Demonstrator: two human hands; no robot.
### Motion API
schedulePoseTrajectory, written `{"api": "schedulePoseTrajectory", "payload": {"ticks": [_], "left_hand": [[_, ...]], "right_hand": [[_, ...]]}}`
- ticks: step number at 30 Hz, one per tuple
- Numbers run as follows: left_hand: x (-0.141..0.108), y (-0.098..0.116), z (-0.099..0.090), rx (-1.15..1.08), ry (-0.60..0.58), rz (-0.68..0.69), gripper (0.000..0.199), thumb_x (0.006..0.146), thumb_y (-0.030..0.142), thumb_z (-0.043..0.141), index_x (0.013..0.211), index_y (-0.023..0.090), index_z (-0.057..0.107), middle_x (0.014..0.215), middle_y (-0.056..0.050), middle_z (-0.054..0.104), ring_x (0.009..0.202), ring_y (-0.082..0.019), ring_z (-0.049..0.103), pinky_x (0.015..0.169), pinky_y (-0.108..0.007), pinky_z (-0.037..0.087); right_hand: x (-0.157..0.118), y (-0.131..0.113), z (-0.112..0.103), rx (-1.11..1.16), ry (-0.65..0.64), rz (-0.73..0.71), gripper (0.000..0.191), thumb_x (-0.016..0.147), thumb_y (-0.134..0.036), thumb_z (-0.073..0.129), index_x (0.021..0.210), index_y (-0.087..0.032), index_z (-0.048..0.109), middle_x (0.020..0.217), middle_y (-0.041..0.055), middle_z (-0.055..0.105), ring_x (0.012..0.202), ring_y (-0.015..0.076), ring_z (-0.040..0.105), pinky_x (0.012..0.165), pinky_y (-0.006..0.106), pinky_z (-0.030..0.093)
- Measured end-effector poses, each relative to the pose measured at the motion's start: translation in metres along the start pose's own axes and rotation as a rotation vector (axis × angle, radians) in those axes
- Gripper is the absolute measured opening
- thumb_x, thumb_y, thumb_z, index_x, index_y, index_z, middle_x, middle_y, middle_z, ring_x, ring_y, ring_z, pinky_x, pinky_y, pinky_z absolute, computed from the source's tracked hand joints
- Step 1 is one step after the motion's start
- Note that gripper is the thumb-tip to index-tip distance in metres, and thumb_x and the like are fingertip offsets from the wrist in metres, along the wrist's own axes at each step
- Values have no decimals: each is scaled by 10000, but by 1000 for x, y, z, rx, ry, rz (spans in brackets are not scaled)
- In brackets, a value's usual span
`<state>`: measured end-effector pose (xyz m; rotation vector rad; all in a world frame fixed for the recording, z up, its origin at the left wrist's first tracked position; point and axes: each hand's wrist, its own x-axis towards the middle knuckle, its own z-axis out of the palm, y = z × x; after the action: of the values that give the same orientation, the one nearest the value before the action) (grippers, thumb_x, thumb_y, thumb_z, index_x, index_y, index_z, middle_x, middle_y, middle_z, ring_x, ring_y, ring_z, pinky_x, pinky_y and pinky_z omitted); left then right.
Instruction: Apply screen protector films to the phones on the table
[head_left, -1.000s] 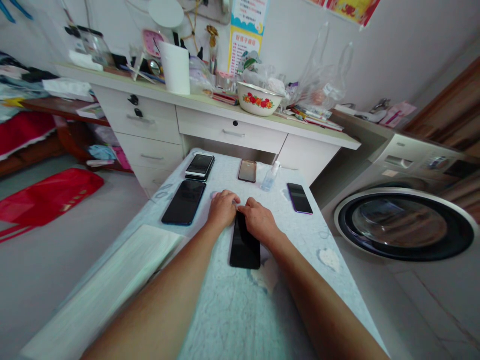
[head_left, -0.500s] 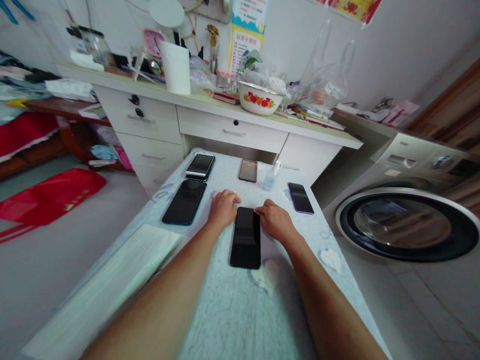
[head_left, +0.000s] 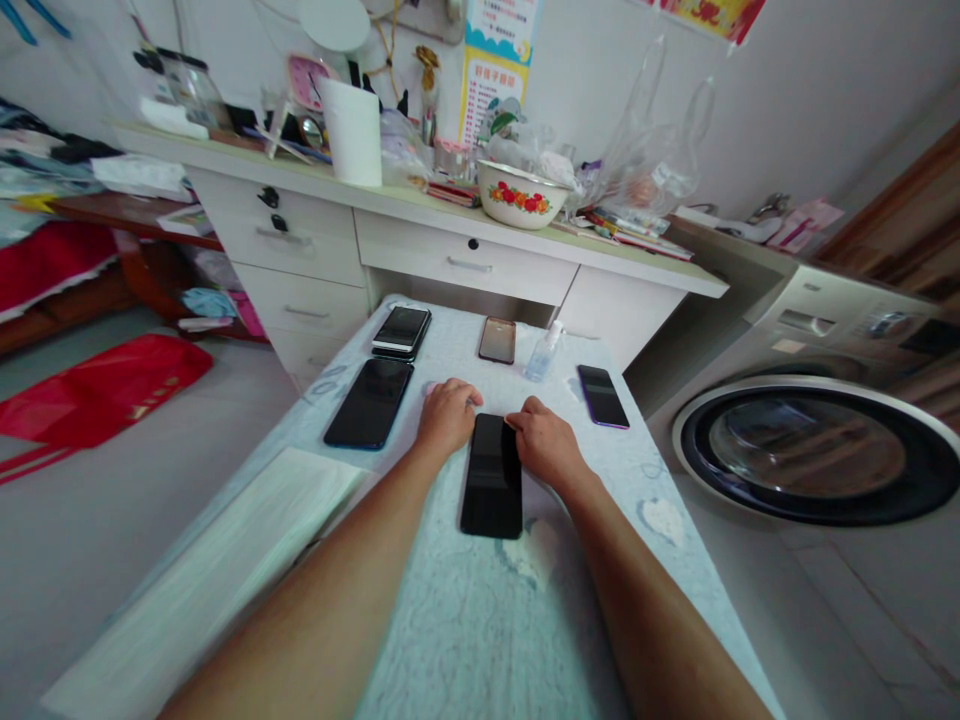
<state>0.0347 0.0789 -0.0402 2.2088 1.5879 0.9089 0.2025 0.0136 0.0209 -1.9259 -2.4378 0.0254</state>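
A black phone (head_left: 492,480) lies flat on the patterned tablecloth (head_left: 450,620) between my forearms. My left hand (head_left: 448,412) rests by its upper left corner with the fingers curled; whether anything small is in them is hidden. At the phone's upper right corner, my right hand (head_left: 546,436) touches the edge with a fingertip, its other fingers curled under. A larger dark phone (head_left: 370,403) lies to the left, with a stack of phones (head_left: 402,331) behind it. Further back are a brownish phone or case (head_left: 497,340) and a clear spray bottle (head_left: 544,352). A purple-edged phone (head_left: 602,396) lies at the right.
A long pale board or cloth (head_left: 210,590) lies along the table's left side. Behind stands a white desk (head_left: 465,262) bearing a flowered bowl (head_left: 523,195) and a paper roll (head_left: 351,133). A washing machine (head_left: 817,450) is at the right, a red bag (head_left: 112,390) on the floor.
My right hand has shifted slightly left and up at the phone's upper right corner. My left hand and the phones look unmoved.
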Motion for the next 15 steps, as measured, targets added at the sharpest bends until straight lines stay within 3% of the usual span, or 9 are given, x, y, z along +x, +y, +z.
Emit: {"api": "schedulePoseTrajectory", "payload": {"ticks": [15], "left_hand": [[1, 4, -5, -47, 24, -25, 260, 770, 50, 471, 843, 207, 665, 978, -54, 666, 1015, -202, 600, 989, -385, 399]], "right_hand": [[17, -22, 12, 69, 48, -123, 364, 970, -177, 391, 1207, -293, 641, 1079, 62, 543, 971, 202, 512, 764, 285, 423]]}}
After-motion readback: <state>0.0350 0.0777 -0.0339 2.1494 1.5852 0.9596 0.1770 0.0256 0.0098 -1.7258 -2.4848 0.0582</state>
